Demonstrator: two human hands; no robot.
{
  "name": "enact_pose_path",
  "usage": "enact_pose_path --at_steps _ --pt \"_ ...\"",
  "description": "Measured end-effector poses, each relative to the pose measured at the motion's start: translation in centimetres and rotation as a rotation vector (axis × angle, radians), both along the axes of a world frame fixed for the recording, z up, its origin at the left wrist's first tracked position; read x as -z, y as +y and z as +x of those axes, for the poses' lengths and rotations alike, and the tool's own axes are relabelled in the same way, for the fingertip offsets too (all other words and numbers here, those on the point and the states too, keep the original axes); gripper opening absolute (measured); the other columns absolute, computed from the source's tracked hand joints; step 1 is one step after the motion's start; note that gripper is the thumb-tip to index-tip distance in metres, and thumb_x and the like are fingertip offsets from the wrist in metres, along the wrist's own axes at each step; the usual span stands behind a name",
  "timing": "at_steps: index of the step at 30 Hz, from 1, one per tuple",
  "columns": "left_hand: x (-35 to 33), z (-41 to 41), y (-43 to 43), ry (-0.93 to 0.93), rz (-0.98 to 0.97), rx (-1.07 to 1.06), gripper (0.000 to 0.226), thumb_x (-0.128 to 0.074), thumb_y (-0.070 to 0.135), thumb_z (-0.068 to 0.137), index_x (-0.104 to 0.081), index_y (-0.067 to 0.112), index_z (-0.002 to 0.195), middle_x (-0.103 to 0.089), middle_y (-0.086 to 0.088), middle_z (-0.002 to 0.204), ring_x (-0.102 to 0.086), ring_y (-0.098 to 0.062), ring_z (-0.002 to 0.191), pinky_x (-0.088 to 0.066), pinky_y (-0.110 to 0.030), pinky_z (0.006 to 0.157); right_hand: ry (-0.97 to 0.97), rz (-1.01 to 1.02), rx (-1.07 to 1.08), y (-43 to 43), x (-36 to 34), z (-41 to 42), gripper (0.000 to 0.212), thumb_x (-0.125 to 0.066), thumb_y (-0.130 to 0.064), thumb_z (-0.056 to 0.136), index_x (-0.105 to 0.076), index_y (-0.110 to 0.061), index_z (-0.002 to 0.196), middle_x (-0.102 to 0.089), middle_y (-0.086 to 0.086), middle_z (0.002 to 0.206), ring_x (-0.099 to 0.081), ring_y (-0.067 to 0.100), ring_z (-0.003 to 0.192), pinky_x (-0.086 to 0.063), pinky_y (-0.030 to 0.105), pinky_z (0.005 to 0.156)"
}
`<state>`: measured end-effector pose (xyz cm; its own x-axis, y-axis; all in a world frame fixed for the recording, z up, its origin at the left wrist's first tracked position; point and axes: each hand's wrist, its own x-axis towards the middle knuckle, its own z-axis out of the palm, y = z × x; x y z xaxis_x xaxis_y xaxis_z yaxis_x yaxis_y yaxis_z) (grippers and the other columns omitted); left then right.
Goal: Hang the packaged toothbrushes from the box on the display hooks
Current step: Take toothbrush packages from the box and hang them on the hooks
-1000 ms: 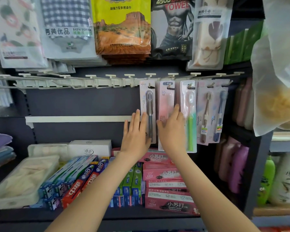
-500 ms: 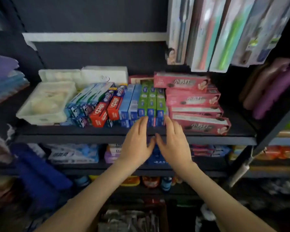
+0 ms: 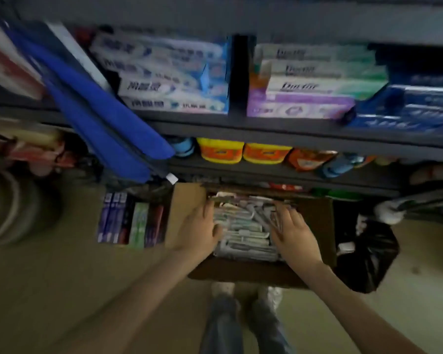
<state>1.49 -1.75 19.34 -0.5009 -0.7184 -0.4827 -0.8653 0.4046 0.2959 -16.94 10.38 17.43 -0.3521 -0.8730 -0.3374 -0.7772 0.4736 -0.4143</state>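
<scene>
Down inside the cardboard box (image 3: pixel 253 274), both hands are set apart over the pile of packaged toothbrushes (image 3: pixel 243 236). The left hand (image 3: pixel 198 232) is against the pile's left edge with its thumb pointing inward, and the blur hides whether it grips a pack. The right hand (image 3: pixel 296 235) lies on the right part of the pile, fingers spread and fairly straight, touching the packs without clearly closing on any. The packs fill the middle of the box, stacked flat. The box stands open on the floor (image 3: pixel 62 290), its far edge tucked under the lowest shelf (image 3: pixel 279 172). Just beside its left wall a row of toothpaste cartons (image 3: pixel 129 221) stands on the floor, and a black plastic bag (image 3: pixel 366 254) sits against its right wall. At the box's near edge the person's legs in jeans (image 3: pixel 241 325) show. On the shelves above are yellow tubs (image 3: pixel 243 152) and, higher, stacked toothpaste boxes (image 3: pixel 169 80). A blue cloth (image 3: pixel 100 108) hangs across the shelves' left end.
</scene>
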Motion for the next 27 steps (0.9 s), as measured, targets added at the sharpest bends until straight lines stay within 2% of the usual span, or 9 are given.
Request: enact_pose_path --at_steps 2,5,12,16,19,24,27 --pt "5.2 1.4 0.4 -0.054 0.023 0.007 0.057 -0.040 0.034 0.101 -0.018 0.014 0.151 -0.031 -0.004 0.150 -0.042 -0.020 0.128 -0.039 -0.028 0.098 -0.035 0.106 0.024 0.8 4.6 0.8 0.060 -0.042 -0.034 0.101 -0.014 -0.020 0.152 -0.030 0.004 0.152 -0.028 0.022 0.140 -0.033 0.030 0.109" --pt "12.4 2.2 1.3 -0.114 0.107 0.014 0.057 -0.047 0.031 0.098 -0.024 0.016 0.148 -0.036 -0.003 0.145 -0.042 -0.020 0.126 -0.037 -0.030 0.102 -0.024 0.242 0.020 1.6 11.5 1.2 0.057 -0.040 -0.034 0.101 -0.017 -0.017 0.151 -0.033 0.005 0.149 -0.032 0.022 0.136 -0.032 0.030 0.108" --pt "25.9 1.9 3.7 -0.166 0.216 0.048 0.066 -0.052 0.024 0.097 -0.016 0.014 0.151 -0.026 -0.006 0.151 -0.039 -0.022 0.131 -0.039 -0.031 0.102 -0.006 0.428 -0.055 1.8 26.3 1.5 0.060 -0.040 -0.027 0.102 -0.009 -0.016 0.152 -0.024 0.008 0.154 -0.025 0.025 0.140 -0.029 0.038 0.112" --pt "30.8 1.7 4.2 -0.144 0.234 0.067 0.069 -0.056 0.020 0.094 -0.016 0.016 0.150 -0.025 -0.006 0.152 -0.034 -0.021 0.135 -0.035 -0.031 0.106 0.004 0.500 -0.108 1.1 32.7 1.5 0.058 -0.048 -0.030 0.098 -0.020 -0.013 0.147 -0.029 0.008 0.150 -0.031 0.026 0.137 -0.034 0.039 0.106" --pt "33.0 1.5 4.4 -0.143 0.249 0.073 0.072 -0.056 0.019 0.094 -0.013 0.014 0.151 -0.019 -0.008 0.155 -0.025 -0.024 0.141 -0.028 -0.033 0.112 0.005 0.467 -0.065 0.9 35.7 1.7 0.059 -0.052 -0.034 0.096 -0.026 -0.010 0.144 -0.033 0.012 0.145 -0.028 0.028 0.135 -0.032 0.041 0.108" --pt "34.1 0.7 4.6 -0.125 0.254 0.076 0.078 -0.059 0.020 0.093 -0.010 0.014 0.153 -0.013 -0.008 0.158 -0.018 -0.024 0.145 -0.021 -0.035 0.117 0.006 0.473 -0.115 0.5 36.7 1.1 0.067 -0.049 -0.040 0.097 -0.017 -0.015 0.150 -0.026 0.007 0.151 -0.023 0.029 0.137 -0.024 0.042 0.110" --pt "34.0 0.0 4.6 -0.121 0.241 0.102 0.076 -0.055 0.022 0.096 -0.006 0.015 0.154 -0.010 -0.009 0.159 -0.015 -0.025 0.145 -0.021 -0.037 0.117 0.033 0.505 -0.177 -0.4 36.2 -0.1 0.065 -0.053 -0.049 0.092 -0.030 -0.018 0.144 -0.029 0.007 0.145 -0.026 0.031 0.131 -0.024 0.043 0.108"
